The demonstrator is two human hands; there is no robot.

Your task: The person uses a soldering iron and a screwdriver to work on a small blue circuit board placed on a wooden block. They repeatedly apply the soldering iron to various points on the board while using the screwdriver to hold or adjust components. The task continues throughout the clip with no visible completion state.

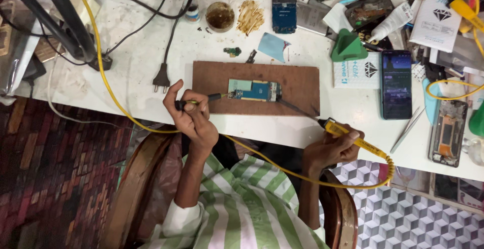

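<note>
Head view: the person's left hand [194, 115] was gripping a thin probe [212, 97] with its tip on the left end of the small blue circuit board [253, 90], which sat on a brown wooden board [297, 85] on the white table [141, 62]. The right hand [330, 148] was wrapped around a yellow soldering iron [348, 135] just right of the wood, its tip reaching toward the circuit board

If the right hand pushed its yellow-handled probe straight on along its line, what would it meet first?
Most likely the blue circuit board on the brown wooden board; the right hand aims its probe up-left at it, though depth is unclear.
</note>
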